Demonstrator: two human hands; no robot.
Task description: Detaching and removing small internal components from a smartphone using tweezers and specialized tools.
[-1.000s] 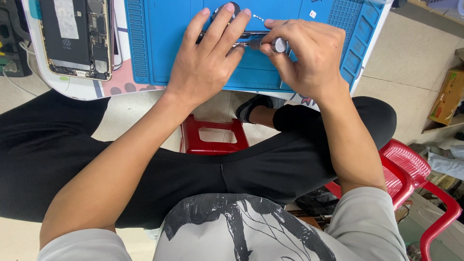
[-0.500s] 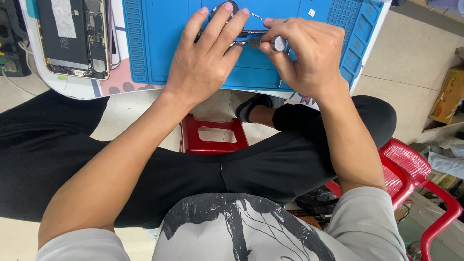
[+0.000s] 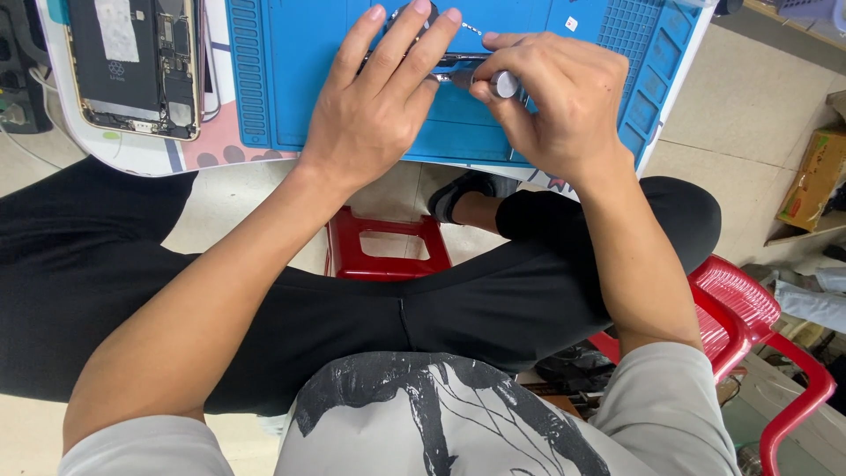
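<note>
Screwdriver (image 3: 493,82), silver-capped, is pinched in the right hand (image 3: 564,106) over the blue mat (image 3: 300,79). The left hand (image 3: 379,106) lies flat, fingers spread, pressing a small dark part, mostly hidden, beside the tip. Driving looks underway; steady downward pressure seems needed. An opened phone (image 3: 137,66) with a white label lies far left; a yellow-brown carton (image 3: 815,176) sits on the floor at right.

Both hands are down on the blue repair mat (image 3: 326,88): the left hand (image 3: 374,106) lies flat, fingers spread, while the right hand (image 3: 564,97) pinches a silver-capped precision screwdriver (image 3: 493,82). Off to the left, an opened smartphone (image 3: 137,66) lies on the white table (image 3: 132,154).
</note>
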